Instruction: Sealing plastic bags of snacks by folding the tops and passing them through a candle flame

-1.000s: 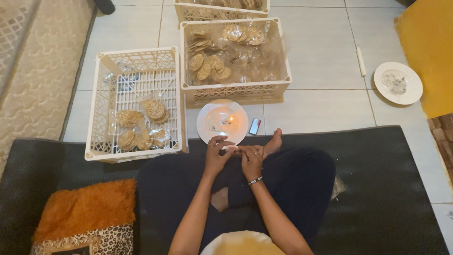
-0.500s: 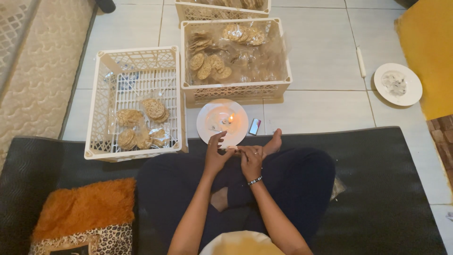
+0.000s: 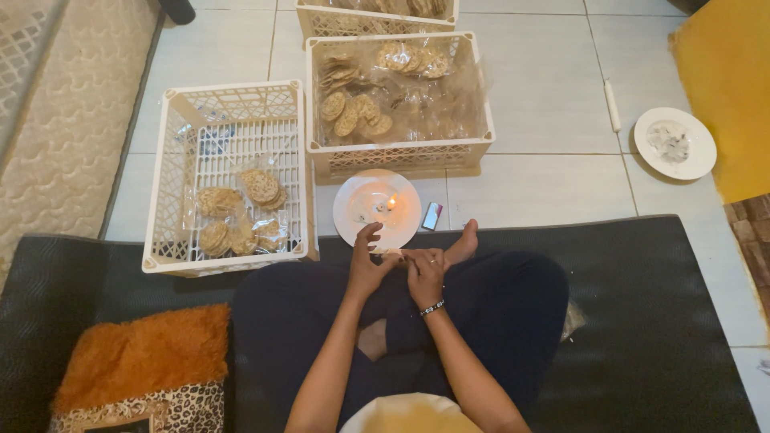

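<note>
Grip: my left hand [image 3: 365,265] and right hand [image 3: 425,273] pinch a small packet [image 3: 395,253] between them.
Plate: candle plate [image 3: 357,220] at twelve o'clock, near.

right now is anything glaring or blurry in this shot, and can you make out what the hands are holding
Head view: soft, even light, weak shadows. The candle flame flares bright on the white plate. Bagged crackers in the far crate blur under shiny plastic. Left hand and right hand pinch something too small to identify.
</note>
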